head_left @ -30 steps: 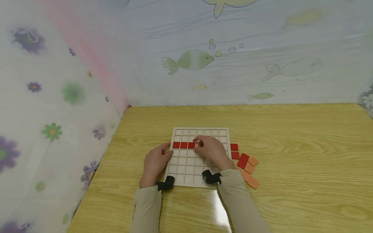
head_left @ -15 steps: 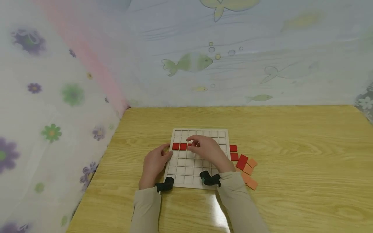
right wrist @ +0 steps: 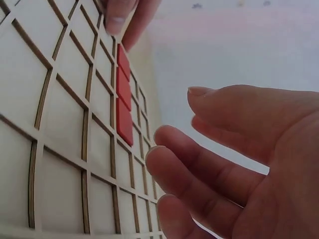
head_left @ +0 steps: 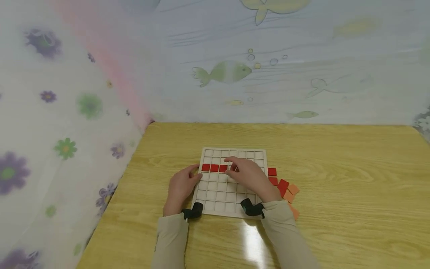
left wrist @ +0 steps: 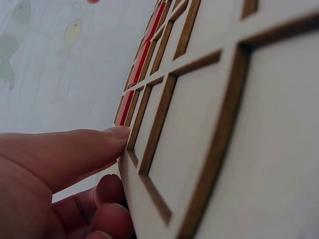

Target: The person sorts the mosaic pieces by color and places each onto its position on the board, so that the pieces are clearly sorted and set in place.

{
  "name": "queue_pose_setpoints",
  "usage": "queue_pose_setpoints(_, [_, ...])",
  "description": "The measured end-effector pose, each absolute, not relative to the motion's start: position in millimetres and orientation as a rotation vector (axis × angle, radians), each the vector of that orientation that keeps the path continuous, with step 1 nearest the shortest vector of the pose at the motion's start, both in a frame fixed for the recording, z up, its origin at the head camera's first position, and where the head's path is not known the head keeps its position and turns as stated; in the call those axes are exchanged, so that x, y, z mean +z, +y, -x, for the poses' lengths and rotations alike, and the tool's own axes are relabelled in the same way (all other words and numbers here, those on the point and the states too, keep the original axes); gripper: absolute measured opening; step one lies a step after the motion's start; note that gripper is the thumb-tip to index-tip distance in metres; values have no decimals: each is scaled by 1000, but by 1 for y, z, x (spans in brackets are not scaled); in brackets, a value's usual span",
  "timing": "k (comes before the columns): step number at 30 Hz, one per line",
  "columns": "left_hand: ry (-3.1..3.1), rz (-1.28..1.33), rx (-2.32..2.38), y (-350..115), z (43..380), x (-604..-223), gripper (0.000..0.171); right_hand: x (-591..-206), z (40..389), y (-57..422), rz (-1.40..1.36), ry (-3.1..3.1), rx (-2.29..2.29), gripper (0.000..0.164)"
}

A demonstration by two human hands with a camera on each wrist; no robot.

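Pinching the grid board (head_left: 211, 185), left hand (head_left: 180, 186) should brace it; right hand (head_left: 251, 177): fingers apart, contact with red tiles (head_left: 214, 168) seemingly none; press tiles flat, lightly.

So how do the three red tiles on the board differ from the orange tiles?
The three red tiles sit in cells of the grid board; the orange tiles lie loose on the table to its right. The red tiles form a straight row, while the orange tiles lie askew. Both kinds are flat.
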State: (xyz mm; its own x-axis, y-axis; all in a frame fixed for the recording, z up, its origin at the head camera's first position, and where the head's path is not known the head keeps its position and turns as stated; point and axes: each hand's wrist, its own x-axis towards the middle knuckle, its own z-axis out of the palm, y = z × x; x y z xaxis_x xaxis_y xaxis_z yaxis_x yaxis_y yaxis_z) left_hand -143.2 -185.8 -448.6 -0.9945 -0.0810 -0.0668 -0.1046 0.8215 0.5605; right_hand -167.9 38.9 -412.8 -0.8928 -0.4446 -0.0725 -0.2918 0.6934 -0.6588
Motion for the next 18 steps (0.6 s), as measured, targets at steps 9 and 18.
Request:
queue_pose_setpoints(9, [2975,133,919,-184,143,-446,38,-406,155,56,603,2743,-906,38])
queue_pose_setpoints(18, [2988,124,908,-186,144,-448,38,-409,146,74,622,2812,-867,32])
